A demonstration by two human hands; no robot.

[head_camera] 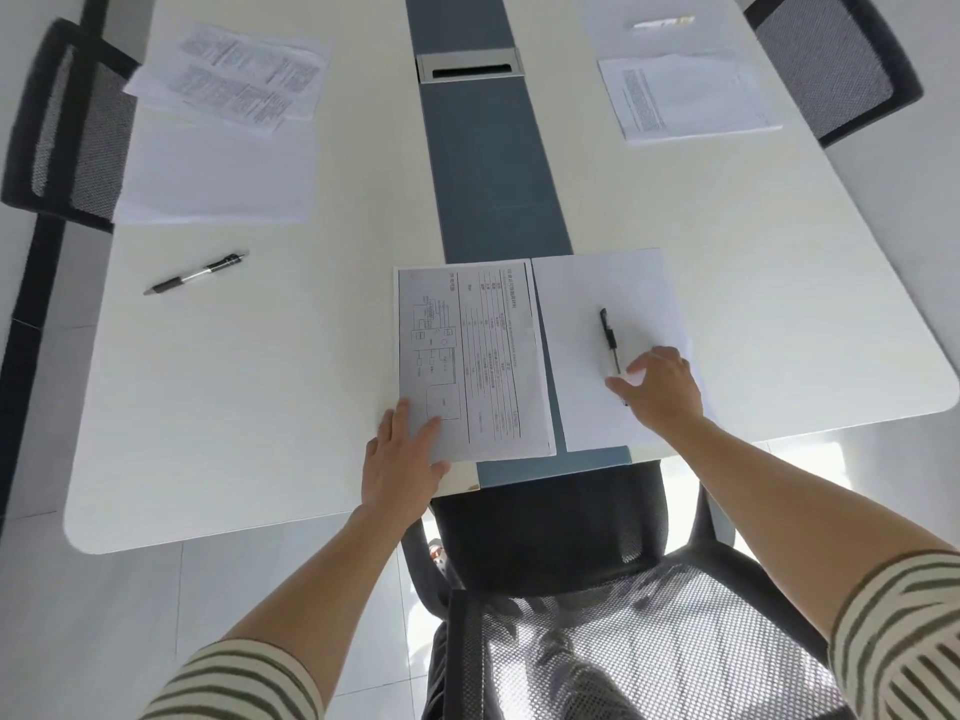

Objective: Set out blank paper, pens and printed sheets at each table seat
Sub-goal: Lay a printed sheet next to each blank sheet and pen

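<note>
A printed sheet (470, 356) with a diagram lies at the near end of the white table (260, 387). My left hand (402, 459) rests flat on its near left corner. Beside it on the right lies a blank sheet (597, 298) with a black pen (609, 340) on top. My right hand (660, 389) touches the pen's near end, fingers spread. On the left side lie printed sheets (234, 77), blank paper (218, 174) and a second black pen (197, 272). At the far right lie a printed sheet (685, 98) and a light-coloured pen (662, 23).
A grey-blue strip (493, 163) runs down the table's middle, with a metal cable hatch (469, 66). A black mesh chair (597, 589) stands pushed in right below me. More mesh chairs stand at the left (67, 127) and far right (831, 65).
</note>
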